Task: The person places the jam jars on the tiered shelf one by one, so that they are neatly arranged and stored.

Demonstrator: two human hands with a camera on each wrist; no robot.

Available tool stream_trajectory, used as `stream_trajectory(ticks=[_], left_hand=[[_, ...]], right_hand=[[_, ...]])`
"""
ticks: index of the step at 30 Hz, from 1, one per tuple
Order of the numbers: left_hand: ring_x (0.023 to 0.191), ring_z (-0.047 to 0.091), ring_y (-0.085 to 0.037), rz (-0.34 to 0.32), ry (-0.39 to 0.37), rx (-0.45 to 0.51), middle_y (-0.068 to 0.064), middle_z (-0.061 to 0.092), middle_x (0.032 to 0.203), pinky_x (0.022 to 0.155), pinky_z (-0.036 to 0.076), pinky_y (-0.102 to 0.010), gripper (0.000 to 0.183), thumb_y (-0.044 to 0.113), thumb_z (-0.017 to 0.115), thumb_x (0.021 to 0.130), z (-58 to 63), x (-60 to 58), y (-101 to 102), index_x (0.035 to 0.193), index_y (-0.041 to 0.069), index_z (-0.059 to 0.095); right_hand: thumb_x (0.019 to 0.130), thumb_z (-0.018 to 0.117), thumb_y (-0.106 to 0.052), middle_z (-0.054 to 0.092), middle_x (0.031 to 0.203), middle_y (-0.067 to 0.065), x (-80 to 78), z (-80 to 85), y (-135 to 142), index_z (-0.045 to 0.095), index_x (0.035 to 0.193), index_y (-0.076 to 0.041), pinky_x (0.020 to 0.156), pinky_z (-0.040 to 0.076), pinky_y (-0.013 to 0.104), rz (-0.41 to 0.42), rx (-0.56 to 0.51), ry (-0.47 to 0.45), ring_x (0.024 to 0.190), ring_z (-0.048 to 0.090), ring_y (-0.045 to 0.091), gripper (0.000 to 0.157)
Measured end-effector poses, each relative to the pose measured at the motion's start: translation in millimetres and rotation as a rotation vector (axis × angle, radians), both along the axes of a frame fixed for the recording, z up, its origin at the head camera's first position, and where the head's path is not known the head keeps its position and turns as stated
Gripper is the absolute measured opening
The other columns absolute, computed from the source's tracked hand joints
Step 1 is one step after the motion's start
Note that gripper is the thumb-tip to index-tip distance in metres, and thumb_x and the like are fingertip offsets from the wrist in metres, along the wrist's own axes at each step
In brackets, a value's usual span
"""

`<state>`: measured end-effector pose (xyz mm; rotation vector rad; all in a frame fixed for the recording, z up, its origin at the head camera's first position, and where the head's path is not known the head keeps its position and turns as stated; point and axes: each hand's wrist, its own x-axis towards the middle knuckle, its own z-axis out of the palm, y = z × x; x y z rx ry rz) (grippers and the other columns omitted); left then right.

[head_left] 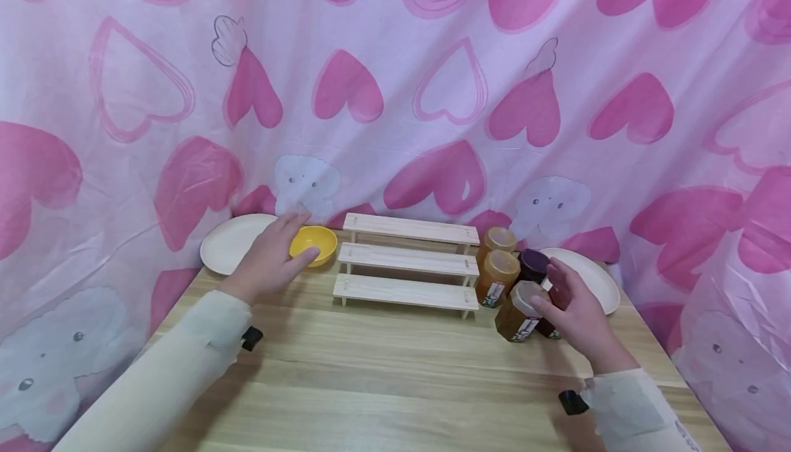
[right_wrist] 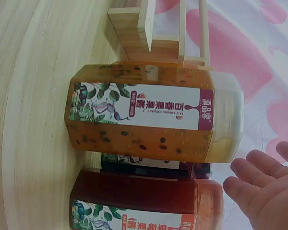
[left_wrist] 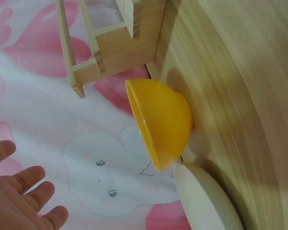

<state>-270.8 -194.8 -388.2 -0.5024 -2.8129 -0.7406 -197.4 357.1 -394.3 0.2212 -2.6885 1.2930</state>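
Note:
My left hand [head_left: 267, 260] hovers with fingers extended beside a yellow bowl [head_left: 315, 246] at the back left. In the left wrist view a gap separates the fingers [left_wrist: 41, 194] from the bowl [left_wrist: 163, 122], and the palm is bare. Over on the right, my right hand [head_left: 581, 318] hangs with spread fingers beside several jam jars. Nearest are a passion fruit jam jar [right_wrist: 144, 112] with a pale lid and a dark red jam jar [right_wrist: 134, 191]. The fingertips are near their lids; whether they touch cannot be told. Neither hand holds anything.
A three-tier wooden rack [head_left: 408, 290] stands between the hands at the back of the wooden table [head_left: 371, 383]. Pale plates lie at the left [head_left: 225, 242] and right [head_left: 602, 287], partly behind the hands. A pink heart-patterned curtain [head_left: 395, 95] hangs behind the table.

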Motion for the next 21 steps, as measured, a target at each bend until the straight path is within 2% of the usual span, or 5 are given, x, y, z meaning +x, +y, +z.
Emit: stream_trajectory(ticks=[2,6,9,12,21], left_hand=[[0.156,0.028,-0.044,0.004,-0.004,0.010,-0.019,0.029,0.170,0.123,0.026,-0.068,0.078,0.049,0.058,0.104,-1.4,-1.9,2,0.167,0.012,0.029],[0.157,0.026,-0.042,-0.005,-0.005,0.031,-0.018,0.029,0.170,0.124,0.024,-0.066,0.077,0.048,0.057,0.105,-2.7,-5.3,6,0.166,0.011,0.030],[0.157,0.025,-0.042,-0.017,-0.004,0.048,-0.019,0.029,0.170,0.125,0.023,-0.065,0.076,0.048,0.056,0.105,-2.8,-6.7,9,0.166,0.012,0.030],[0.157,0.025,-0.043,-0.024,-0.006,0.068,-0.019,0.028,0.171,0.125,0.022,-0.066,0.076,0.048,0.057,0.105,-3.4,-8.3,11,0.166,0.012,0.030],[0.158,0.026,-0.040,-0.025,-0.023,0.126,-0.017,0.030,0.170,0.125,0.025,-0.064,0.076,0.045,0.060,0.104,-6.0,-12.7,20,0.166,0.013,0.031]], right_hand=[[0.099,0.075,-0.018,0.033,0.163,0.035,0.8,-0.9,-1,0.020,0.166,-0.001,0.104,0.037,0.006,-0.004,-0.017,0.005,0.148,0.036,0.056,0.089],[0.100,0.075,-0.020,0.031,0.165,0.033,2.2,-3.6,-3,0.017,0.167,-0.002,0.112,0.038,0.015,-0.021,-0.032,-0.026,0.149,0.034,0.055,0.090],[0.101,0.074,-0.024,0.027,0.168,0.031,2.0,-6.4,-4,0.015,0.168,-0.003,0.113,0.033,0.013,-0.025,-0.052,-0.053,0.152,0.030,0.052,0.092],[0.100,0.075,-0.025,0.025,0.169,0.031,1.0,-10.2,-4,0.014,0.168,-0.001,0.106,0.029,0.002,-0.018,-0.082,-0.048,0.153,0.028,0.052,0.094],[0.100,0.075,-0.020,0.024,0.168,0.033,0.6,-18.7,-8,0.016,0.166,0.004,0.110,0.029,0.005,-0.023,-0.124,-0.026,0.154,0.026,0.052,0.092]])
